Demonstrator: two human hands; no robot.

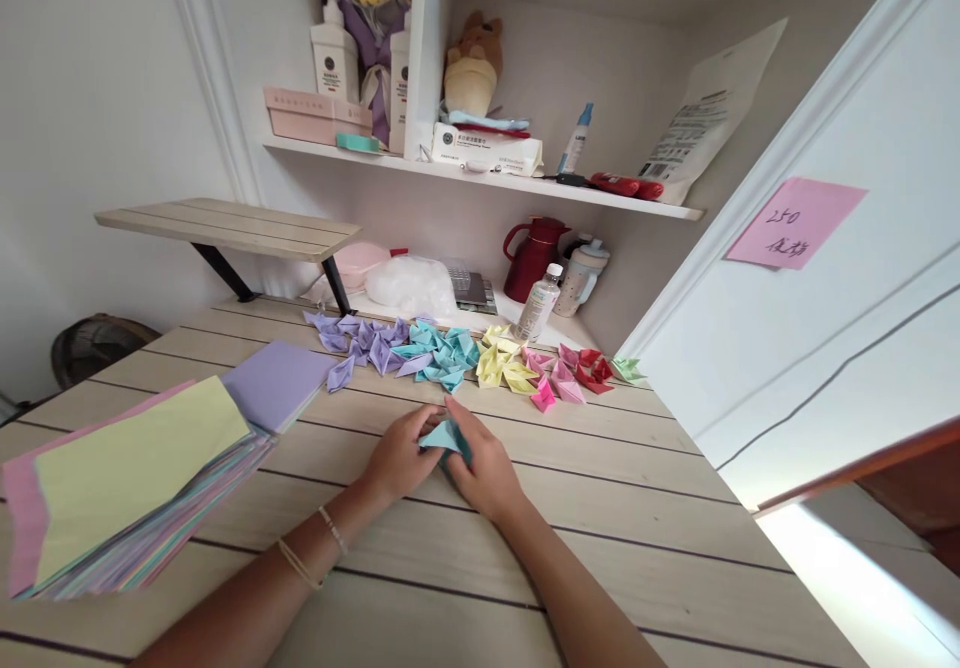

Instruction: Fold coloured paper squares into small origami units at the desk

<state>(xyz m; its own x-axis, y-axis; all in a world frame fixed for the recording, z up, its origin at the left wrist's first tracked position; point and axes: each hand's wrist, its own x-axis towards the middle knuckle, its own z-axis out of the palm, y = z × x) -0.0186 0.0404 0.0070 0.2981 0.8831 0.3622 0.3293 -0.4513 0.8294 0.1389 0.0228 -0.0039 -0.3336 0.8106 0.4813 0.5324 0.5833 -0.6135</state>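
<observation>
My left hand [397, 460] and my right hand [484, 463] meet over the wooden table [615, 508], both pinched on a small light-blue folded paper piece [444, 437]. Just beyond the hands lies a row of folded paper pieces: purple ones [364, 343], blue ones [442, 353], yellow ones [502, 363], pink ones [555, 378], red ones [592, 368] and a green one [628, 369]. Thin bracelets circle my left wrist.
A thick stack of coloured paper sheets [127, 478] lies at the left, with a purple pad [277, 380] behind it. A clear bottle [538, 305], a red jug [532, 253] and a plastic bag [411, 283] stand at the back. Shelves [480, 180] hang above.
</observation>
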